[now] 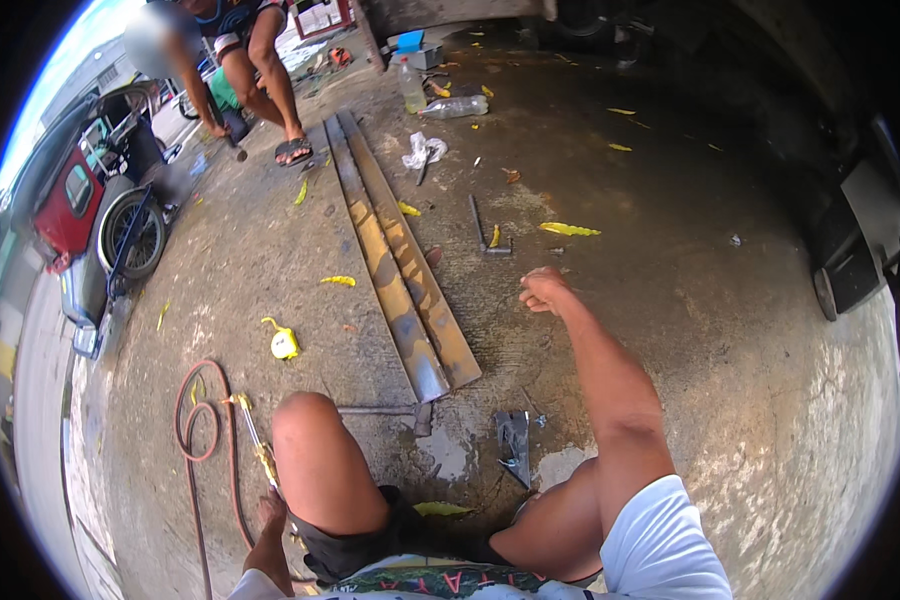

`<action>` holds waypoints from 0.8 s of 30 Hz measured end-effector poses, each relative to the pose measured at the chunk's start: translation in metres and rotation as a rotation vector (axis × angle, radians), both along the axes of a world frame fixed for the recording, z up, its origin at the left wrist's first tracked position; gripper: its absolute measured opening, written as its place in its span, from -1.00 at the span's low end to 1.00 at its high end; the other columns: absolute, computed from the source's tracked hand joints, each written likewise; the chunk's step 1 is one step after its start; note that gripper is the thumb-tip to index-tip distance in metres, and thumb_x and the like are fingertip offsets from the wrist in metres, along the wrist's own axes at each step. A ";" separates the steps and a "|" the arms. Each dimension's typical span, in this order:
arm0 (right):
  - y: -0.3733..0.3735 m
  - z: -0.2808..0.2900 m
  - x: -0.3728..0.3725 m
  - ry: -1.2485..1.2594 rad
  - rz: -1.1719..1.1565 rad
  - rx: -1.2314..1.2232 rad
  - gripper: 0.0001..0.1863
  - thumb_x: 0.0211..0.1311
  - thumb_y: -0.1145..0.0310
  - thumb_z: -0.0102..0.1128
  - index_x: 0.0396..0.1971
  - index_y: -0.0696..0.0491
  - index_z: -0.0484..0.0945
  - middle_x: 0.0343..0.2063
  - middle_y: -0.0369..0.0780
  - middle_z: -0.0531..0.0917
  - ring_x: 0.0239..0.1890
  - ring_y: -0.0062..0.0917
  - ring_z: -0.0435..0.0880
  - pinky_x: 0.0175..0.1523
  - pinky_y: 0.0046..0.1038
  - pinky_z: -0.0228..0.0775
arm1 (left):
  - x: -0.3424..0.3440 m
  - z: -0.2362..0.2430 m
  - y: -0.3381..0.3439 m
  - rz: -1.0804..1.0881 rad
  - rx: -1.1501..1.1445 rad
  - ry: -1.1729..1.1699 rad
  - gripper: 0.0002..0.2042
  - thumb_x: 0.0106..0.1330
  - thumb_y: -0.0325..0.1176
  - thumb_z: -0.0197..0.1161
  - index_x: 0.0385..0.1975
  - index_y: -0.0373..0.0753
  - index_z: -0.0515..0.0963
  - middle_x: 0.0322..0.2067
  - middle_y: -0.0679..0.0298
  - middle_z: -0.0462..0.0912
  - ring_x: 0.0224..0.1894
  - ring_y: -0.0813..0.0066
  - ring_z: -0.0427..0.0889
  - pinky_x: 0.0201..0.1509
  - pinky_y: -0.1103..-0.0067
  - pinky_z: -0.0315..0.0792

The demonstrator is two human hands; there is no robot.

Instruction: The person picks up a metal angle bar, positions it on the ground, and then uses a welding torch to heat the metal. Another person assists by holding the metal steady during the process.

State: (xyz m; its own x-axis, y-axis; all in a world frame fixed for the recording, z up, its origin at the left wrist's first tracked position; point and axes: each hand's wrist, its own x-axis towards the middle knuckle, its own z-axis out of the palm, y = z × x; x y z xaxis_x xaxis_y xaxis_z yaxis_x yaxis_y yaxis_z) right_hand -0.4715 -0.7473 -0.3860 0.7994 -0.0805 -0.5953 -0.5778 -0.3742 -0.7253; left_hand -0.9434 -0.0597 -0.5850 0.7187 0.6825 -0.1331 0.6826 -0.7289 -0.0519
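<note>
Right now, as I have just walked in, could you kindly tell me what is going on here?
The camera wearer sits or squats, left hand at a brass-coloured torch, its grip unclear; a reddish hose lies looped nearby. The right hand, fingers curled, is right of two long metal bars lying side by side, with nothing visible in it. A hammer lies by the bars' near end, a yellow tape measure to their left. Another person is at the far end.
</note>
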 end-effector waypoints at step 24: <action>0.175 0.063 -0.026 -0.058 0.786 -0.217 -0.54 0.46 0.18 0.19 0.19 0.17 0.53 -0.40 -0.17 0.72 -0.47 -0.61 0.64 -0.29 -0.45 0.55 | 0.116 0.183 -0.116 0.185 -0.770 -0.703 -0.47 0.40 0.13 0.21 -0.35 -0.37 0.56 -0.68 0.23 0.48 -0.66 0.47 0.44 -0.56 0.41 0.33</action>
